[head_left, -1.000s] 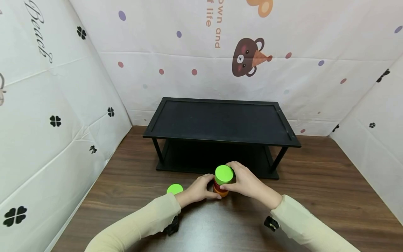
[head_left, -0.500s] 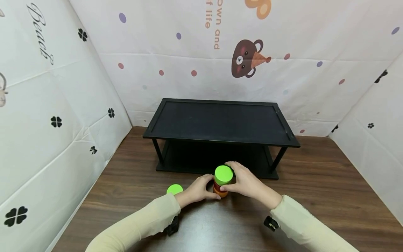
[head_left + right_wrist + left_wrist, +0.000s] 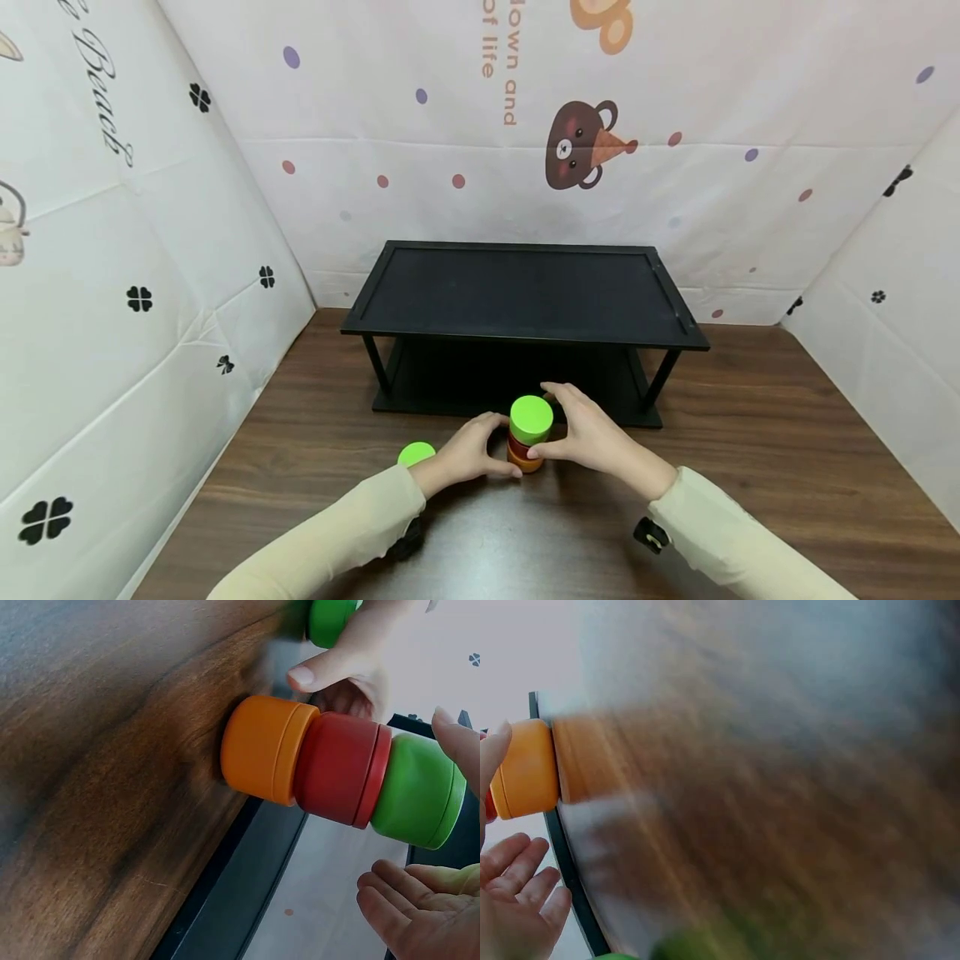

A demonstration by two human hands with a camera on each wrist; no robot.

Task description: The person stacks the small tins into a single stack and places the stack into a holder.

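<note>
Three small round lidded tubs stand stacked on the table: an orange tub at the bottom, a red tub in the middle, a green tub on top. The stack leans slightly. On its left is my left hand, thumb and fingers spread around the lower tubs without gripping them. My right hand surrounds the upper right side with thumb and fingers apart; the right wrist view shows a gap between them and the green tub. Another green tub stands behind my left wrist, partly hidden.
A black two-level shelf stands just behind the stack, its lower board close to the tubs. Printed white sheets close off the back and sides. The brown wooden table extends to both sides.
My right hand has loosened and moved slightly right, off the green tub. The stack stays in place, and my left hand has shifted slightly left. The head view has tilted a little.
</note>
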